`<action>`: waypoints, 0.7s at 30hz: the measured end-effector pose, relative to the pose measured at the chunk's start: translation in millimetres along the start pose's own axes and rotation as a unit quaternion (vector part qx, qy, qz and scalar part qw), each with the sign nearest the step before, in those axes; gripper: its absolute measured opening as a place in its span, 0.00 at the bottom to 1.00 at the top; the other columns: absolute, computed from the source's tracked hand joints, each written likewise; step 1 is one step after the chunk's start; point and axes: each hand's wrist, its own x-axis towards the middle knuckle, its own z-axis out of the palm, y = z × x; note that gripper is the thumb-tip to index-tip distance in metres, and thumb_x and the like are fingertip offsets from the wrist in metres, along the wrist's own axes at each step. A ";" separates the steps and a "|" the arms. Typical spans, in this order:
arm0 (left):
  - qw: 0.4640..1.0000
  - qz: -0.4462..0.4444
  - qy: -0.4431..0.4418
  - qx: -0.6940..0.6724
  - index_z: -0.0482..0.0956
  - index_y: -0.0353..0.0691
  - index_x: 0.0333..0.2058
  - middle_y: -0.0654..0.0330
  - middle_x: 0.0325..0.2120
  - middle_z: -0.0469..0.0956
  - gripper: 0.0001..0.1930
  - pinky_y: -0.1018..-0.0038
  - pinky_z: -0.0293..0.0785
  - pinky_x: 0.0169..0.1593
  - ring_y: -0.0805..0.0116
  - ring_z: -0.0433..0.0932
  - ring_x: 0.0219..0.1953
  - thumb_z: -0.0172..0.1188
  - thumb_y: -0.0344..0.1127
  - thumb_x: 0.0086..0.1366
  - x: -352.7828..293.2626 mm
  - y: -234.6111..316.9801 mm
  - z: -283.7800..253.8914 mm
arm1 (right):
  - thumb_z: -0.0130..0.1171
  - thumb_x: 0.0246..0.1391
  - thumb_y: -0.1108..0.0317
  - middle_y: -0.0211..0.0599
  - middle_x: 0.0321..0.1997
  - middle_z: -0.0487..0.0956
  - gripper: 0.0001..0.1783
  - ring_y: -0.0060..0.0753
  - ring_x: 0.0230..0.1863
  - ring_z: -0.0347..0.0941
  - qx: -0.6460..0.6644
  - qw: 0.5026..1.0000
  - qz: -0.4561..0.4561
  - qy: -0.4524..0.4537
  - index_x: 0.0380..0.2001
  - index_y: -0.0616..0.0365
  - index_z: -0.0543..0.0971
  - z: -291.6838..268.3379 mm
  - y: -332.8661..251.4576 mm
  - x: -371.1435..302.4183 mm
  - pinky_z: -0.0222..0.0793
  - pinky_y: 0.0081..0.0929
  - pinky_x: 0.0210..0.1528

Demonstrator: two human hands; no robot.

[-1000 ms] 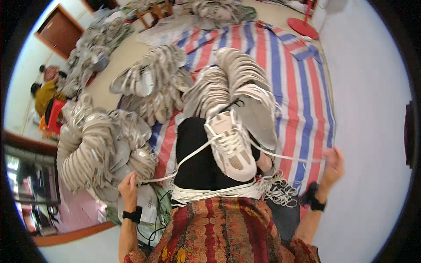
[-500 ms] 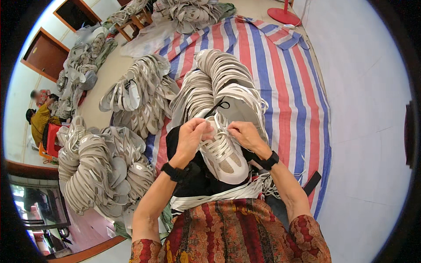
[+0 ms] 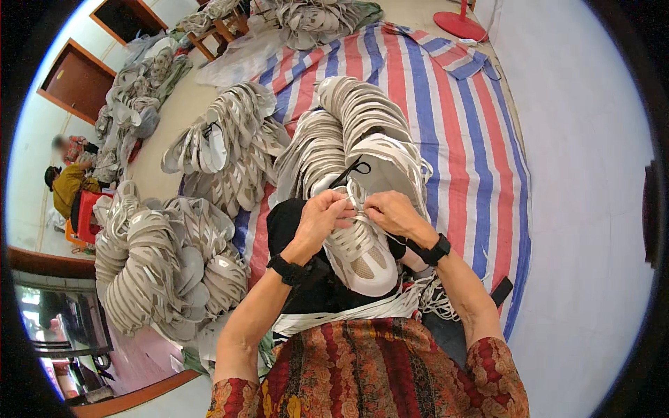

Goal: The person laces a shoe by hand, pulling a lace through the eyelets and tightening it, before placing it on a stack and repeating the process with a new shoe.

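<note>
A beige and white sneaker upper [image 3: 364, 263] lies on my lap, toe toward me, with white lacing across its front. My left hand [image 3: 326, 219] is closed at the upper's throat, thumb and fingers pinching a white shoelace [image 3: 352, 198]. From the other side my right hand [image 3: 396, 214] pinches the lace as well, close to the left fingers. A black cord loop [image 3: 357, 167] sticks up just beyond the hands. Spare white laces [image 3: 341, 322] lie across my lap. Both wrists wear black bands.
Stacked shoe uppers [image 3: 313, 150] stand right beyond my hands on a striped tarp [image 3: 453, 174]. More bundles [image 3: 150, 258] lie at the left. A white wall [image 3: 578, 209] borders the right. Two people [image 3: 73, 184] sit at the far left; a red stand base [image 3: 460, 26] is at the back.
My hands have come closer together over the upper's throat, with the lace between them. The whole view has shifted slightly.
</note>
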 end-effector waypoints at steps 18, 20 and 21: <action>0.991 0.006 0.134 -0.030 0.72 0.34 0.32 0.60 0.22 0.74 0.06 0.79 0.73 0.21 0.72 0.76 0.21 0.53 0.30 0.60 -51.7 -40.6 -43.6 | 0.54 0.43 0.69 0.40 0.24 0.74 0.05 0.42 0.30 0.70 -0.001 0.983 -0.177 0.042 0.25 0.58 0.75 24.6 -51.4 30.0 0.64 0.34 0.33; 0.995 -0.023 0.087 -0.034 0.71 0.34 0.31 0.60 0.21 0.74 0.06 0.81 0.72 0.20 0.74 0.75 0.20 0.53 0.31 0.60 -55.9 -40.2 -39.5 | 0.54 0.41 0.69 0.40 0.23 0.73 0.05 0.42 0.30 0.70 -0.021 0.987 -0.160 0.006 0.24 0.58 0.75 30.2 -49.4 28.4 0.64 0.35 0.33; 0.995 -0.023 0.091 -0.038 0.71 0.34 0.31 0.60 0.21 0.74 0.06 0.81 0.72 0.20 0.74 0.75 0.20 0.53 0.31 0.60 -56.2 -43.9 -39.0 | 0.54 0.40 0.69 0.40 0.23 0.73 0.05 0.42 0.29 0.71 -0.041 0.989 -0.141 -0.025 0.23 0.58 0.75 31.2 -50.0 27.7 0.64 0.35 0.32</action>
